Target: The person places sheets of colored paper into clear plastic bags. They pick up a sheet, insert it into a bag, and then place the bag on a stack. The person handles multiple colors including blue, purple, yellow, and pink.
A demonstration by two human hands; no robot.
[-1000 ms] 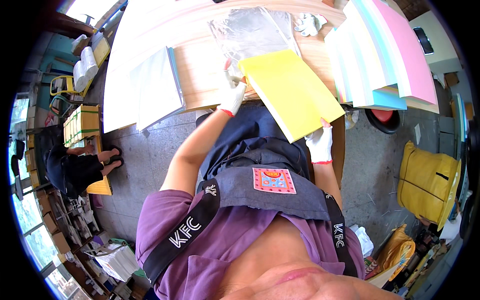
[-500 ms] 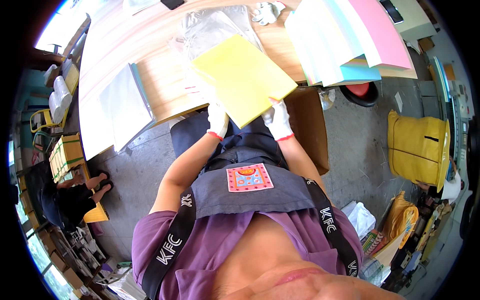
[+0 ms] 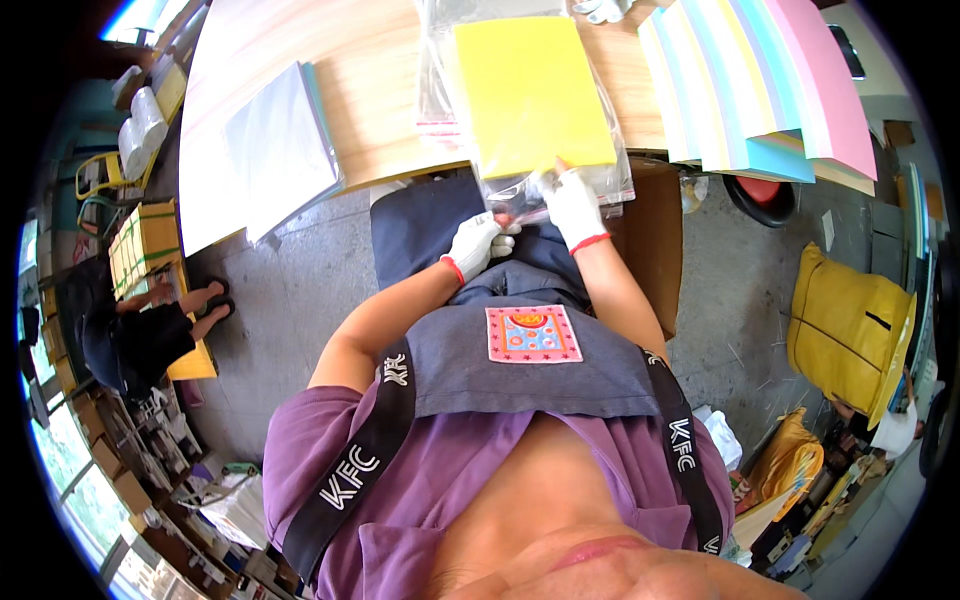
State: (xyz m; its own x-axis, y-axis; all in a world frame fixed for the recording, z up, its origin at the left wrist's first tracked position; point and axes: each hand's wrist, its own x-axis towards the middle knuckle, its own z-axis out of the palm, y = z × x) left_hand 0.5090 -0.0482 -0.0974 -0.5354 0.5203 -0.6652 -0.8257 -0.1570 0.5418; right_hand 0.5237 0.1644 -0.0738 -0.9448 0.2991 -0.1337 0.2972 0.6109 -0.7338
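Observation:
A yellow paper stack (image 3: 535,95) lies on the table before me, seemingly inside a clear plastic bag (image 3: 612,185), which extends past its near and right edges. My left hand (image 3: 480,243), in a white glove with bare fingertips and a red cuff, pinches the bag's near edge at the table's front. My right hand (image 3: 574,208), gloved alike, reaches over the bag. Its fingers are closed at the paper's near edge, with one bare fingertip on the yellow. More clear bags (image 3: 437,100) lie beneath and to the left.
Tall stacks of pastel paper (image 3: 745,85) stand at the right of the wooden table (image 3: 385,60). On its left lies a pile in clear film (image 3: 285,140). A cardboard box (image 3: 655,245) is below the edge; a yellow sack (image 3: 850,325) is on the floor. A person (image 3: 130,330) works at far left.
The yellow paper has turned from slanted to nearly straight and moved away from me onto the bags. My left hand has let go of it and taken the bag's edge.

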